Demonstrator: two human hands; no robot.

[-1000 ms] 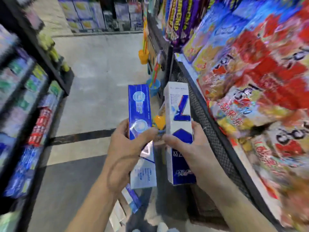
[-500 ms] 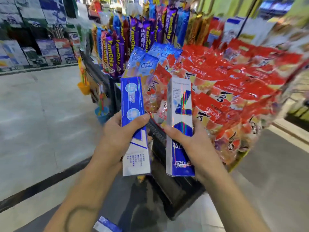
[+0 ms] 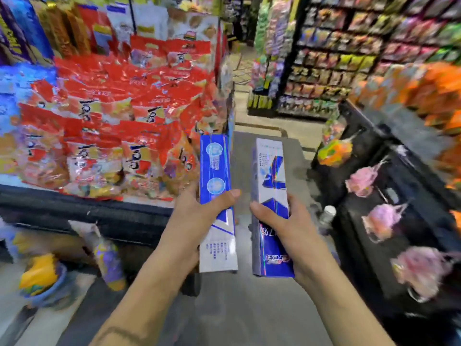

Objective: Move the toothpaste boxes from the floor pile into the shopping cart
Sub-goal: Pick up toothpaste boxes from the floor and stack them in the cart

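Observation:
I hold two long toothpaste boxes upright in front of me, over the grey floor of the aisle. My left hand (image 3: 197, 221) grips a blue-and-white box (image 3: 216, 171) around its middle, thumb across the front. My right hand (image 3: 287, 228) grips a white-and-blue box (image 3: 270, 166) with a large blue figure on it, thumb on its left face. The two boxes stand side by side a small gap apart. No shopping cart and no floor pile show in the head view.
A black display bin (image 3: 87, 211) heaped with red snack bags (image 3: 107, 116) fills the left. On the right, a black rack (image 3: 399, 196) carries pink mesh puffs (image 3: 384, 221). Packed shelves (image 3: 349, 58) stand at the aisle's far end. Buckets (image 3: 42, 278) sit low left.
My view has swung to the right: the snack bin has slid to the left and a rack with pink puffs has come into sight. Both hands keep the same hold on their boxes.

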